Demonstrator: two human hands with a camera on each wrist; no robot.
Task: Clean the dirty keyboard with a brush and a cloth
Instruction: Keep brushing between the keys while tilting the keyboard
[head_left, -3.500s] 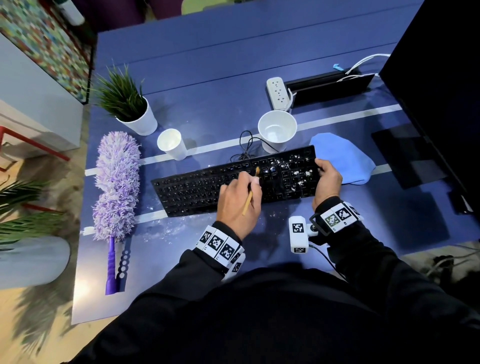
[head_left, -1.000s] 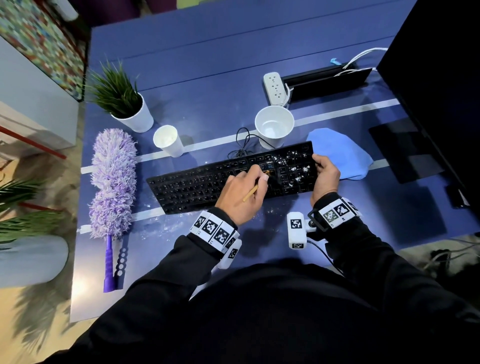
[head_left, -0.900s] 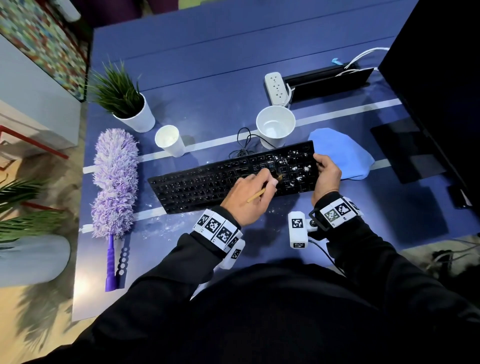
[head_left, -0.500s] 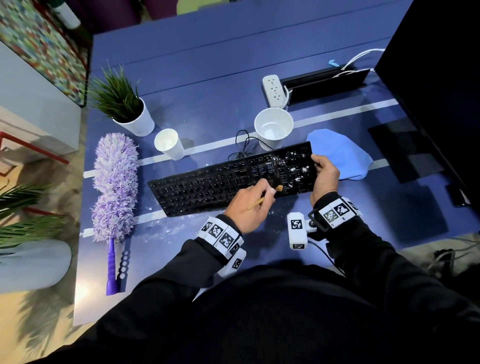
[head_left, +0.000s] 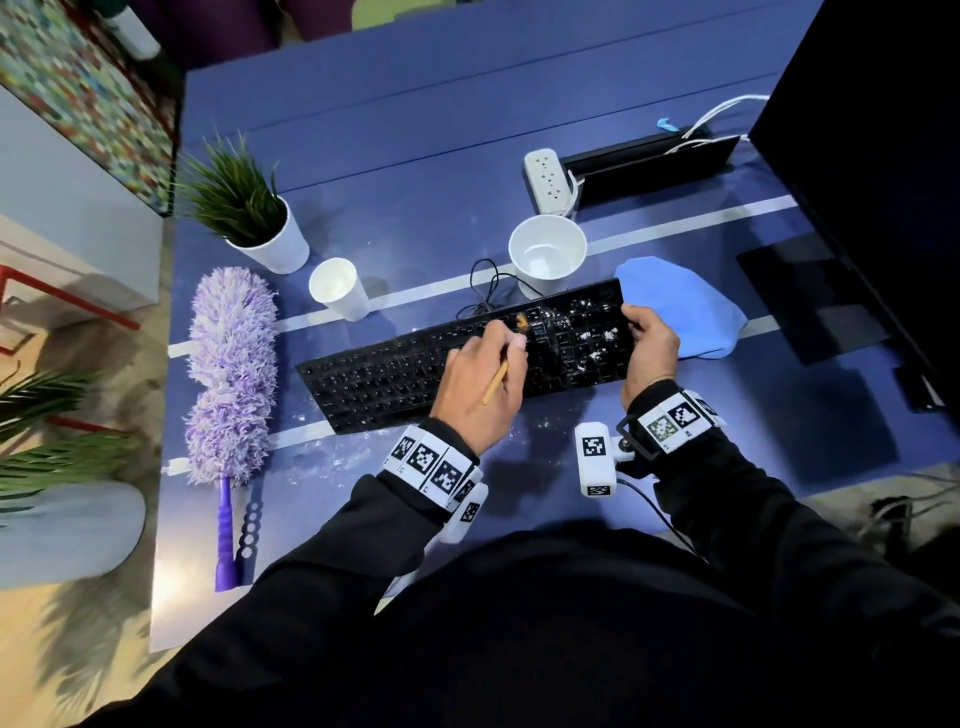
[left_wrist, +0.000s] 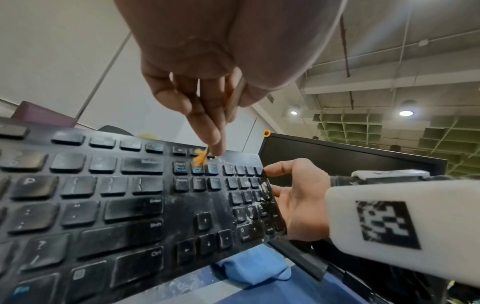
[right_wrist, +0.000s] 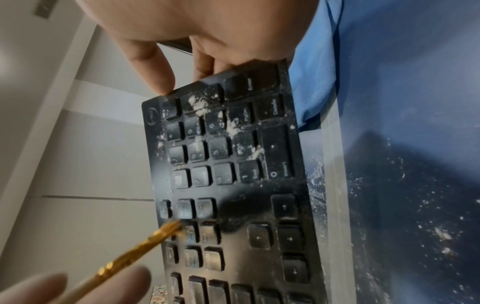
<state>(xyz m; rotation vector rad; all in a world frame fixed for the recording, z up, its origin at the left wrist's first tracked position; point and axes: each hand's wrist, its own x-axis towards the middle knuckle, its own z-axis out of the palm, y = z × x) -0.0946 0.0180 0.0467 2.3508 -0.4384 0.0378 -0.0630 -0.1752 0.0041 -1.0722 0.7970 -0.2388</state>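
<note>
The black keyboard (head_left: 395, 369) lies across the blue table (head_left: 467, 130), with white powder on its number pad (right_wrist: 231, 127). My left hand (head_left: 511, 345) pinches a thin wooden brush (head_left: 495, 383). The brush's orange bristles (left_wrist: 200, 158) touch the keys near the keyboard's far edge, left of the number pad. My right hand (head_left: 647, 343) grips the keyboard's right end, thumb on the far corner, and that end looks lifted a little. The blue cloth (head_left: 680, 312) lies crumpled just right of the keyboard, beside my right hand.
A large paper cup (head_left: 547, 254) and the keyboard cable (head_left: 488, 291) sit just behind the keyboard. Further left are a small cup (head_left: 338, 288), a potted plant (head_left: 254, 228) and a purple duster (head_left: 228, 364). A power strip (head_left: 545, 179) and a monitor (head_left: 872, 156) stand at the right. Powder specks (head_left: 332, 457) dot the table's near side.
My left hand has carried the brush from the keyboard's near edge up to its far rows. The right hand keeps its grip on the right end.
</note>
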